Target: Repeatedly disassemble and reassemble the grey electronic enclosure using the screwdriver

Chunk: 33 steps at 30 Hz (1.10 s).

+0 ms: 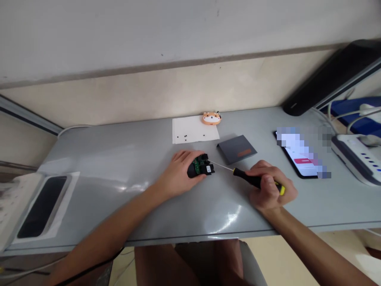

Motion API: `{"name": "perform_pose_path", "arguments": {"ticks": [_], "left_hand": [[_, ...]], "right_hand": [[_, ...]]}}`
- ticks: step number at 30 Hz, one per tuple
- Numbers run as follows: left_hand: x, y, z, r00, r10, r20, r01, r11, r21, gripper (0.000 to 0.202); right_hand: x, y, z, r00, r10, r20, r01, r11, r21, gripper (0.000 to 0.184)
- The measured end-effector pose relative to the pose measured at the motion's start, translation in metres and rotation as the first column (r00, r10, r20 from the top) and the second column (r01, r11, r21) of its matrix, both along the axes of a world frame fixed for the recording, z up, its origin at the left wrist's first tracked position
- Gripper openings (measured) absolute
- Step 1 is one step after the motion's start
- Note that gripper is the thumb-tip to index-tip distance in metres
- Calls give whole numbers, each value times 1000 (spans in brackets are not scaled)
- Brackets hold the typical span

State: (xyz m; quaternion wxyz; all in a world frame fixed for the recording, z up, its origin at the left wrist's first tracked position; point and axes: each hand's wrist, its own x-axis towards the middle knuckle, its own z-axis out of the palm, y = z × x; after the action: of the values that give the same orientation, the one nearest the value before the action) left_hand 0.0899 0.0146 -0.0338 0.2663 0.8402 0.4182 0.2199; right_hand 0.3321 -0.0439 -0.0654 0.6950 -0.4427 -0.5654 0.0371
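Observation:
My left hand (181,171) is closed around a small black device (194,171) on the grey table, with a green circuit board showing in it. My right hand (272,186) grips a screwdriver (251,178) with a black and yellow handle. The thin metal shaft points left, and its tip reaches the dark parts at the device's right end. Whether the tip sits in a screw is too small to tell. Behind the device lies a sheet of white paper (190,129) with several tiny dark screws on it. A dark grey flat cover (236,149) rests just right of the paper.
An orange animal-faced case (211,118) sits on the paper's right corner. A lit phone (303,157) lies at right, beside a white power strip (358,155). Another phone (43,206) lies at left. A long black bar (330,79) stands at the back right.

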Motion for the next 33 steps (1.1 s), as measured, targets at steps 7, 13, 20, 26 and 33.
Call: {"name": "perform_pose_path", "arguments": {"ticks": [7,13,20,26,33], "left_hand": [[-2,-2,2,1000,1,6,-1,994,112,41],[-2,-2,-3,999,24,27,-29,980,195,16],[-2,-1,-3,1000,31,7,-32,978,208,7],[-1,-2,-1,999,37,3,-37,979,199,8],[0,-2,0,999,37,32,-44,969,245,11]], "right_hand": [[-4,-1,0,995,-11,-102,12,1000,8,33],[-6,-3,5,968,-2,-251,-29,993,-118,33],[-5,-2,9,947,53,-316,-100,986,-133,32],[0,-3,8,928,131,-349,-196,968,-158,32],[2,0,6,921,116,-371,-207,954,-217,31]]}}
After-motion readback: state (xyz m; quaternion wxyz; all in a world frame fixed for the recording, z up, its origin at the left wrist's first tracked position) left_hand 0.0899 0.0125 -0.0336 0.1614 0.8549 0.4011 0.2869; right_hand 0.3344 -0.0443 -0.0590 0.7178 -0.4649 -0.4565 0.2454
